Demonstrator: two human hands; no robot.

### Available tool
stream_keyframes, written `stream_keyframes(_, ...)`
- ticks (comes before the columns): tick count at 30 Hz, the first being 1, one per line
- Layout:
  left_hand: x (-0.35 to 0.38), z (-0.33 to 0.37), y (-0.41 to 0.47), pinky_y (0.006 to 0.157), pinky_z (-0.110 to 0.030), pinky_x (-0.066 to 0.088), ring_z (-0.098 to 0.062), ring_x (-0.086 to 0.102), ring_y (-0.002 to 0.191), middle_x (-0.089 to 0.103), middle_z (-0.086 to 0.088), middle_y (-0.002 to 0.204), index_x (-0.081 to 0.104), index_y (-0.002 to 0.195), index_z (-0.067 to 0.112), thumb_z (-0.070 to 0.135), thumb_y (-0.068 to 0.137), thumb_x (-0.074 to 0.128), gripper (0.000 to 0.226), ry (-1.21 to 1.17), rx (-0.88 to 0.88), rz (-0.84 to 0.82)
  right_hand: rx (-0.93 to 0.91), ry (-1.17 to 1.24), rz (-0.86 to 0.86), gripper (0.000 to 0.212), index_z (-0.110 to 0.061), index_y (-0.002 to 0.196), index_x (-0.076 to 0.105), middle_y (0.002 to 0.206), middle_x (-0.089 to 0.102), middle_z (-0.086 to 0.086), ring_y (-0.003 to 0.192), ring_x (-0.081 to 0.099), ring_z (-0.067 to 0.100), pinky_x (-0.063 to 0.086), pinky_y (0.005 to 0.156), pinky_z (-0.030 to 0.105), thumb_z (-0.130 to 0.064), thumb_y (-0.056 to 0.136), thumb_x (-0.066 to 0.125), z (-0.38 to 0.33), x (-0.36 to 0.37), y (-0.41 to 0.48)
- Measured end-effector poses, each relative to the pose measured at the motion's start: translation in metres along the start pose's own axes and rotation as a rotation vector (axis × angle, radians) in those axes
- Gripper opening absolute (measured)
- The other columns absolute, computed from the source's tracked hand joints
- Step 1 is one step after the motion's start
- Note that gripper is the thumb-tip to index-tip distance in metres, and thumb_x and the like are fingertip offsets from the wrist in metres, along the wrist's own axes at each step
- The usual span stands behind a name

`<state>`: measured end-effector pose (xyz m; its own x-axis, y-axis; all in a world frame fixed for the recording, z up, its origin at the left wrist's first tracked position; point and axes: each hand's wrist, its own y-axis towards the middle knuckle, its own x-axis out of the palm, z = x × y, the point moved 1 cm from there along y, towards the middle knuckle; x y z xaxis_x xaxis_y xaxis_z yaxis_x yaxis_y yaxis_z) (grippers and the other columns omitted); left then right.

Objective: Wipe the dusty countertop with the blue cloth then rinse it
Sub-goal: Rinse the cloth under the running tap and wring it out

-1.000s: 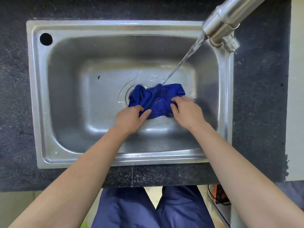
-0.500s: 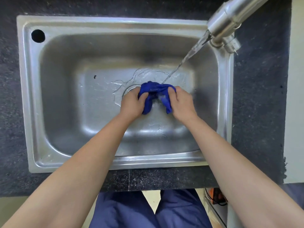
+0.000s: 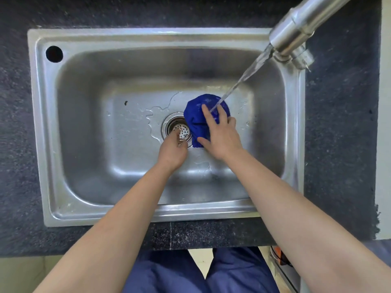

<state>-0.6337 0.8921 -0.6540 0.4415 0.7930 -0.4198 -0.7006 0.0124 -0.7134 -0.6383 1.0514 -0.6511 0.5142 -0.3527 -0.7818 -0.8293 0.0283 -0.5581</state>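
The blue cloth [image 3: 195, 118] is bunched into a wet ball over the floor of the steel sink [image 3: 39, 127], just right of the drain strainer [image 3: 183, 130]. My right hand [image 3: 221, 135] grips it from the near side, fingers spread over its top. A stream of water [image 3: 248, 71] from the faucet [image 3: 296, 32] lands on the cloth and my fingers. My left hand [image 3: 172, 150] is off the cloth, beside it over the drain, its fingers loosely curled and holding nothing. The dark speckled countertop [image 3: 14, 144] surrounds the sink.
The faucet spout reaches over the sink's far right corner. A round hole [image 3: 54, 54] sits in the sink rim at the far left. Water pools around the drain. The counter's front edge [image 3: 190, 235] is near my legs, and a pale wall [image 3: 385, 123] borders the right.
Both hands were squeezing the cloth together. Now my left hand has let go and dropped back toward the drain, while my right hand holds the balled cloth alone under the stream.
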Motion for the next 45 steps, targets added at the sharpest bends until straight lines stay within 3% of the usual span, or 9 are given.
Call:
stream_keyframes(6,-0.006,-0.004,0.005,0.107,-0.039,0.042,-0.024,0.055,0.122,0.054,-0.01,0.138,0.042,0.145,0.013,0.018,0.097,0.055,0.05,-0.075,-0.042,0.046,-0.007,0.222,0.033,0.033,-0.012,0.13,0.053,0.122,0.056,0.02,0.105,0.056,0.039,0.043,0.085,0.038,-0.03,0.105,0.04,-0.005,-0.005,0.009)
stream_keyframes(11,-0.007,-0.003,0.012,0.107,-0.038,0.041,-0.025,0.054,0.123,0.055,-0.01,0.137,0.046,0.143,0.014,0.019,0.096,0.055,0.048,-0.077,-0.066,0.052,0.26,0.715,0.129,0.052,-0.017,0.066,0.048,0.069,0.057,0.004,0.076,0.053,0.027,0.038,0.071,0.035,-0.049,0.104,0.036,0.005,-0.027,-0.006)
stream_keyframes(14,-0.009,-0.006,0.014,0.108,-0.038,0.041,-0.025,0.054,0.123,0.056,-0.01,0.137,0.046,0.143,0.015,0.021,0.096,0.056,0.049,-0.064,-0.07,0.057,0.258,0.512,0.128,0.043,-0.019,0.125,0.055,0.122,0.059,0.01,0.11,0.058,0.031,0.043,0.085,0.034,-0.052,0.1,0.045,0.022,-0.027,-0.009)
stream_keyframes(17,-0.009,-0.008,0.016,0.108,-0.039,0.042,-0.024,0.055,0.121,0.057,-0.009,0.136,0.047,0.142,0.015,0.022,0.095,0.057,0.049,-0.067,-0.068,0.061,0.081,0.247,0.031,0.094,-0.032,0.157,0.004,0.164,-0.002,0.011,0.143,0.028,0.036,0.035,0.113,0.045,-0.049,0.088,0.065,0.031,-0.028,-0.01)
stream_keyframes(20,-0.009,-0.009,0.017,0.108,-0.039,0.042,-0.023,0.056,0.12,0.057,-0.007,0.136,0.047,0.142,0.015,0.022,0.095,0.058,0.049,-0.07,-0.073,0.059,-0.159,-0.048,-0.066,0.104,-0.036,0.158,-0.001,0.164,-0.018,0.005,0.13,0.034,0.04,0.04,0.104,0.043,-0.03,0.086,0.073,0.033,-0.017,-0.004)
stream_keyframes(25,-0.009,-0.01,0.016,0.106,-0.039,0.044,-0.023,0.057,0.117,0.057,-0.007,0.134,0.047,0.142,0.016,0.023,0.096,0.058,0.048,-0.078,-0.08,0.052,-0.057,0.146,0.147,0.052,-0.019,0.143,0.047,0.143,0.041,0.011,0.108,0.05,0.038,0.041,0.098,0.036,-0.009,0.093,0.058,0.027,-0.011,0.017)
stream_keyframes(32,-0.009,-0.008,0.016,0.103,-0.041,0.046,-0.023,0.058,0.114,0.058,-0.007,0.131,0.049,0.14,0.015,0.024,0.095,0.058,0.046,-0.088,-0.08,0.066,0.26,0.872,0.084,0.04,-0.022,0.113,0.053,0.101,0.065,-0.005,0.096,0.063,0.018,0.052,0.089,0.036,-0.056,0.093,0.056,0.011,-0.024,-0.008)
stream_keyframes(41,-0.004,0.001,0.012,0.089,-0.026,0.042,-0.016,0.058,0.106,0.064,-0.001,0.117,0.059,0.12,0.012,0.034,0.1,0.05,0.031,-0.119,0.013,0.084,-0.15,0.097,0.018,0.079,-0.026,0.156,0.021,0.163,0.012,0.007,0.133,0.036,0.036,0.039,0.109,0.044,-0.018,0.091,0.065,0.029,-0.013,-0.018)
stream_keyframes(45,0.008,0.002,0.013,0.094,-0.035,0.048,-0.022,0.062,0.107,0.067,-0.003,0.119,0.055,0.128,0.014,0.029,0.089,0.066,0.043,0.016,0.135,0.007,-0.163,0.12,-0.054,0.067,-0.02,0.156,0.025,0.146,0.037,0.011,0.116,0.05,0.036,0.043,0.099,0.039,-0.014,0.097,0.055,0.022,-0.003,0.002)
